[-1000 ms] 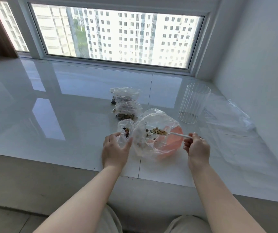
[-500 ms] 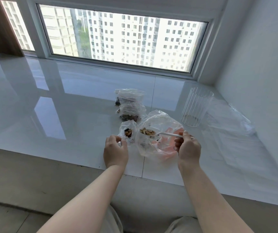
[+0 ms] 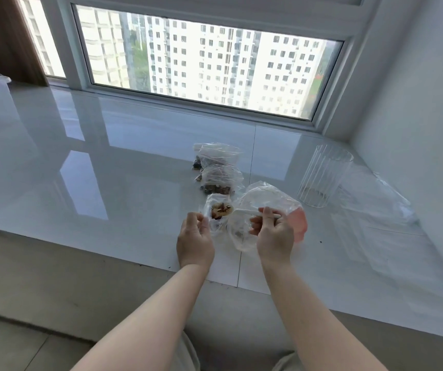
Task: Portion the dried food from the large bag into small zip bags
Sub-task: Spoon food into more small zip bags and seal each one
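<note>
A wide window (image 3: 204,65) looking out on white apartment blocks runs along the back of a glossy white tiled ledge (image 3: 108,170), which meets a white wall on the right.

Near the front edge of the ledge the left hand (image 3: 195,238) pinches the rim of a small clear zip bag (image 3: 219,214) with curled fingers, holding its mouth up and open; brown dried food (image 3: 221,209) shows inside it. Just to the right, touching that small bag, lies the large clear plastic bag (image 3: 266,202), crumpled, with an orange-pink round object (image 3: 298,223) showing through its right side. The right hand (image 3: 274,234) has its fingers clamped on the handle of a white plastic spoon (image 3: 243,211), whose bowl end reaches left to the mouth of the small bag.

Behind these, toward the window, two filled small clear zip bags (image 3: 219,170) with dark contents lie one behind the other, overlapping. To the right stands an upright ribbed clear glass tumbler (image 3: 322,179), well apart from the hands. Beside it, against the wall, lies flat clear plastic sheeting (image 3: 381,202).
</note>
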